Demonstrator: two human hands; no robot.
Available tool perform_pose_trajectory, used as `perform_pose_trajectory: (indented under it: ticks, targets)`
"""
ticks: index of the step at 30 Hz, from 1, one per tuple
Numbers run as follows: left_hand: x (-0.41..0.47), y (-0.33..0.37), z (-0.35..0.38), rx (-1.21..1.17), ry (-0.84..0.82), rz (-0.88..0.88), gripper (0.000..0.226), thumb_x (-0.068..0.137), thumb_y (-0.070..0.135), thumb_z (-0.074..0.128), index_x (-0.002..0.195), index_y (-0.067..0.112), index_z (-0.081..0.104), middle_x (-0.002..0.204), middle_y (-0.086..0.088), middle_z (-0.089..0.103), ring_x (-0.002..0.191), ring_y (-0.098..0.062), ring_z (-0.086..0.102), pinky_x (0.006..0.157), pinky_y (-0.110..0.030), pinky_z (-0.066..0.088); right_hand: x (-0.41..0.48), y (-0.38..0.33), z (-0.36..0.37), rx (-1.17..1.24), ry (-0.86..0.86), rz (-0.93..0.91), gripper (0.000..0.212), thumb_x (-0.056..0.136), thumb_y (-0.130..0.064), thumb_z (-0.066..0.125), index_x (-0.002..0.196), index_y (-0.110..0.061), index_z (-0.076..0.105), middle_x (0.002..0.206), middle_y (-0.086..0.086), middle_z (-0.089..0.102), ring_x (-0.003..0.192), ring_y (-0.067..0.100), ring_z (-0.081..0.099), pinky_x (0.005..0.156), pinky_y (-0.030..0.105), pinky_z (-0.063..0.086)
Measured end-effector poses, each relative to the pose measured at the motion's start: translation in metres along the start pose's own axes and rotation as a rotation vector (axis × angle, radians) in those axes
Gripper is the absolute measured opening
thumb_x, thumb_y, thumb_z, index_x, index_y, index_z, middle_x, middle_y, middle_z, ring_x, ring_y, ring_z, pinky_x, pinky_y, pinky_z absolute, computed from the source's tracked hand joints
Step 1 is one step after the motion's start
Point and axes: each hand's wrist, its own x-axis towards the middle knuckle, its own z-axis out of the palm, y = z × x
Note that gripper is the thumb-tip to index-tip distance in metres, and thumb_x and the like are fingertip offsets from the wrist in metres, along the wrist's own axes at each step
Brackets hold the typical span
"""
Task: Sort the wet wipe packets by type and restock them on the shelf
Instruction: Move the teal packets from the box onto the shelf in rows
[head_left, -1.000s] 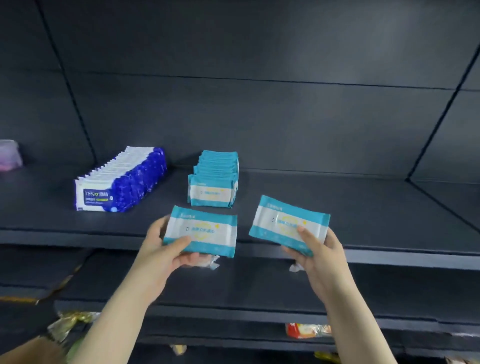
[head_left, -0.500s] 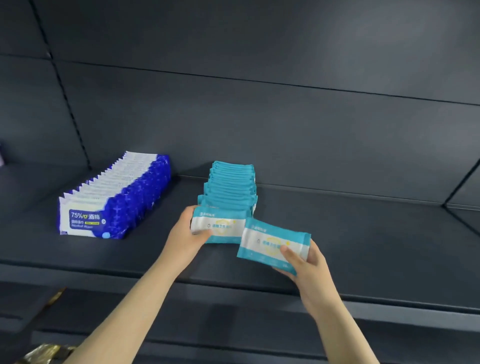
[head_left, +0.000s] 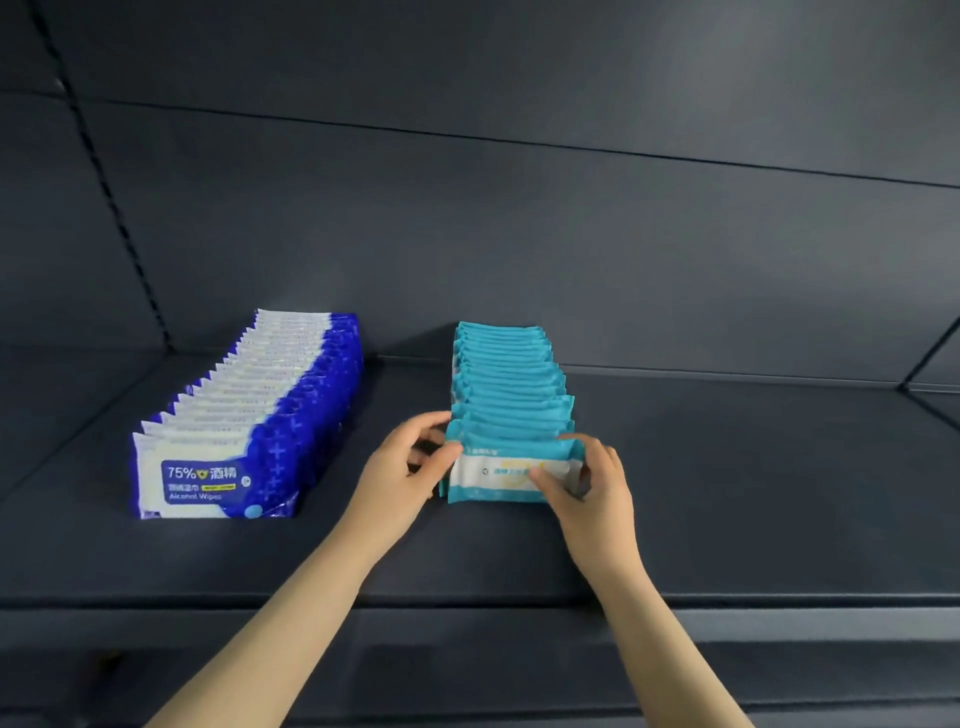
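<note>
Teal-and-white packet (head_left: 498, 475) standing upright, fronting teal row (head_left: 511, 384) mid-shelf (head_left: 727, 493); blue row (head_left: 249, 415) at 9 o'clock. Left hand (head_left: 402, 467) seemingly pinching its left edge. Right hand (head_left: 597, 488) gripping, hiding right end. Print blurring.

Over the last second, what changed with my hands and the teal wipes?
The left hand and right hand each carried a teal packet forward from the air to the front of the teal row. The left's went in first; the right's now stands as the front teal packet, both hands holding its ends. The blue row on the shelf stayed put.
</note>
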Motion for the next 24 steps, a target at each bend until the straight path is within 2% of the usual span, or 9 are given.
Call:
perform_pose_trajectory:
  ticks: [3,5,8,13,17,21,24]
  targets:
    - [-0.002,-0.001,0.000,-0.004,-0.052,0.019,0.040,0.093,0.030,0.063,0.132,0.035,0.053,0.113,0.011,0.057,0.091,-0.003,0.061,0.071,-0.026,0.058,-0.002,-0.001,0.001,0.008,0.047,0.031,0.046,0.080,-0.025,0.081,0.117,-0.029,0.055,0.104,-0.011,0.055,0.086,0.004,0.055,0.073,0.016,0.045]
    - [-0.002,-0.003,0.000,0.042,-0.063,0.049,0.045,0.090,0.028,0.067,0.132,0.033,0.053,0.114,0.012,0.056,0.090,-0.001,0.060,0.077,-0.022,0.056,-0.004,-0.002,0.001,0.048,0.051,0.059,0.048,0.080,-0.024,0.082,0.116,-0.030,0.051,0.111,-0.013,0.060,0.089,0.001,0.058,0.073,0.016,0.047]
    - [0.000,-0.004,0.002,0.096,-0.037,0.092,0.049,0.087,0.019,0.073,0.130,0.030,0.054,0.109,0.013,0.056,0.086,-0.001,0.059,0.074,-0.011,0.049,-0.004,-0.004,0.002,0.037,0.048,0.059,0.049,0.081,-0.024,0.081,0.117,-0.032,0.049,0.114,-0.016,0.060,0.097,-0.001,0.058,0.077,0.016,0.049]
    - [0.004,-0.006,0.004,0.136,-0.040,0.086,0.044,0.089,0.025,0.070,0.129,0.029,0.053,0.105,0.016,0.059,0.083,0.003,0.058,0.068,-0.010,0.047,-0.006,-0.003,0.005,-0.033,0.060,0.051,0.049,0.084,-0.024,0.078,0.124,-0.028,0.050,0.116,-0.013,0.058,0.103,0.005,0.058,0.081,0.022,0.049]
    - [0.001,-0.005,0.004,0.166,-0.046,0.074,0.043,0.089,0.029,0.070,0.127,0.029,0.053,0.106,0.017,0.058,0.083,0.002,0.059,0.066,-0.009,0.047,-0.010,0.001,0.002,-0.043,0.040,0.121,0.042,0.084,-0.026,0.078,0.116,-0.029,0.051,0.110,-0.007,0.063,0.099,0.011,0.063,0.082,0.029,0.055]
    - [-0.009,-0.001,0.001,0.065,0.059,0.048,0.042,0.086,0.030,0.073,0.121,0.034,0.052,0.108,0.015,0.059,0.092,-0.004,0.061,0.070,-0.014,0.046,-0.020,-0.009,-0.007,0.141,0.022,0.174,0.038,0.087,-0.026,0.075,0.118,-0.032,0.054,0.110,-0.015,0.067,0.100,0.002,0.064,0.076,0.014,0.052]
    - [-0.022,0.008,0.001,-0.023,0.140,0.033,0.042,0.088,0.028,0.071,0.125,0.033,0.051,0.112,0.016,0.058,0.096,-0.001,0.059,0.070,-0.010,0.045,-0.029,-0.014,-0.022,0.314,0.069,0.228,0.037,0.093,-0.035,0.067,0.127,-0.030,0.056,0.120,-0.011,0.065,0.108,0.004,0.063,0.085,0.022,0.053]
